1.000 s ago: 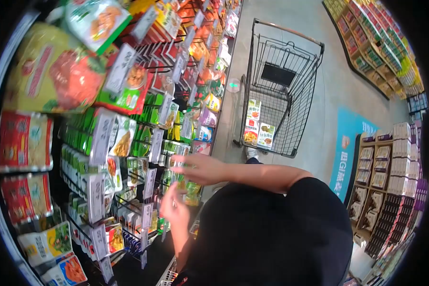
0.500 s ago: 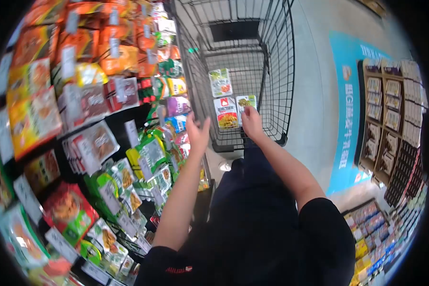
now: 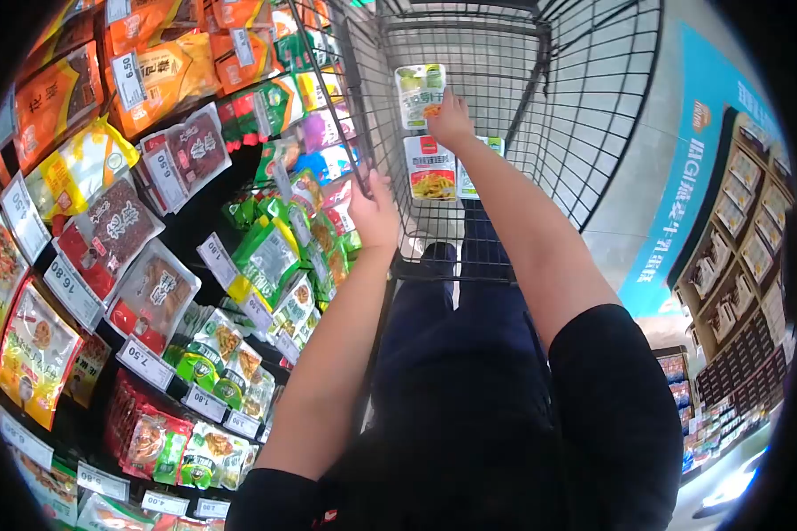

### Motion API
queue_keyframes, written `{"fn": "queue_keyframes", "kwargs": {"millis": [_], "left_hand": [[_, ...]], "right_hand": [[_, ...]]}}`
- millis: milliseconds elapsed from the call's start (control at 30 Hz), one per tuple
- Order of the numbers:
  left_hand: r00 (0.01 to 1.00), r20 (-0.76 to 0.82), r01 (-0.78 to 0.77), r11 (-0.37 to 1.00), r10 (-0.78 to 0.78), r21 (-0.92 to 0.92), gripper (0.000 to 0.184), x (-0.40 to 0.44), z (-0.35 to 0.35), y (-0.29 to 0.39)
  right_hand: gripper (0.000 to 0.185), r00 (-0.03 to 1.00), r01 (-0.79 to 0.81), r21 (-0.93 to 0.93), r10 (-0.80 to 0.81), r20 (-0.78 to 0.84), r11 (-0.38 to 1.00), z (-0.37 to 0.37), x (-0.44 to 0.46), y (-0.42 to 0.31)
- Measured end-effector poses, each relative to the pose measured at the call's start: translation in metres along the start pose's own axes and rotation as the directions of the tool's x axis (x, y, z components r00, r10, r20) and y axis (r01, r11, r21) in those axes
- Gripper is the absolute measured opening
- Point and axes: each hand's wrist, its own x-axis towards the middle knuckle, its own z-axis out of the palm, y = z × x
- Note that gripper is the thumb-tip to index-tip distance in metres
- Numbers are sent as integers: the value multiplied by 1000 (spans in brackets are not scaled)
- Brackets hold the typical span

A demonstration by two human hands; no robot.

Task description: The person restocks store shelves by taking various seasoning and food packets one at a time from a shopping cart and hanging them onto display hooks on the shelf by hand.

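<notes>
My right hand (image 3: 452,122) reaches into the wire shopping cart (image 3: 584,190), its fingers closed at the lower right edge of a white-and-green food packet (image 3: 420,96). Below that packet lies a white packet with a red label and a picture of yellow food (image 3: 431,168). To its right, another white-and-green packet (image 3: 492,147) is partly covered by my right forearm. My left hand (image 3: 376,211) is at the cart's left rim, with the thumb up and the fingers curled round the rim, partly hidden.
Shelves of bagged foods (image 3: 164,75) with price tags (image 3: 73,292) line the left side, close to the cart. A blue floor banner (image 3: 677,199) lies to the right, beside a display rack (image 3: 726,257) of boxed goods. My legs stand behind the cart.
My right hand has moved from the right-hand packet to the upper left one. My left hand has come down to the cart's rim. The view has shifted, bringing the cart nearer.
</notes>
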Motion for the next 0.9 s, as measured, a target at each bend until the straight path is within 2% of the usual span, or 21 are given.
{"fn": "queue_keyframes", "kwargs": {"millis": [67,100,167,200,267,300,367,600,667,700,767,833,900], "left_hand": [[1000,-17,-13,1000,13,-6,32,3,1,-9],[999,-21,-36,999,35,-23,32,4,1,-10],[999,-25,-33,999,32,-38,32,4,1,-12],[998,-30,-50,998,50,-26,31,4,0,-11],[998,-29,-64,998,64,-12,31,3,0,-8],[994,-31,-102,995,102,3,28,3,0,-9],[990,-32,-138,990,139,18,26,-1,0,-7],[995,-35,-96,994,98,45,30,-3,-6,-4],[992,-39,-113,992,116,63,30,-4,-6,-4],[991,-44,-121,991,124,62,29,-4,-6,-6],[989,-46,-134,989,137,66,29,-5,-9,-10],[996,-33,-78,997,78,17,25,-5,-10,-6],[992,-41,-120,991,123,55,25,-7,-13,-5]], "right_hand": [[80,960,-175,87,150,235,981,1,5,-16],[80,959,-171,89,146,242,981,6,6,-20],[83,970,-237,132,226,93,963,15,6,-27],[83,969,-240,134,229,95,961,17,5,-29],[81,956,-270,176,286,-70,947,21,2,-29],[81,954,-276,176,291,-66,945,27,7,-21],[69,988,-154,157,152,23,976,37,21,-1],[43,979,-191,363,203,5,912,15,12,-2],[40,996,90,368,-75,-55,925,33,23,14],[40,996,86,370,-71,-52,925,28,18,10],[41,976,-144,578,20,215,803,11,6,-8],[40,989,-103,596,16,148,796,13,-1,-10],[39,997,-49,603,4,75,796,5,-8,-15]]}}
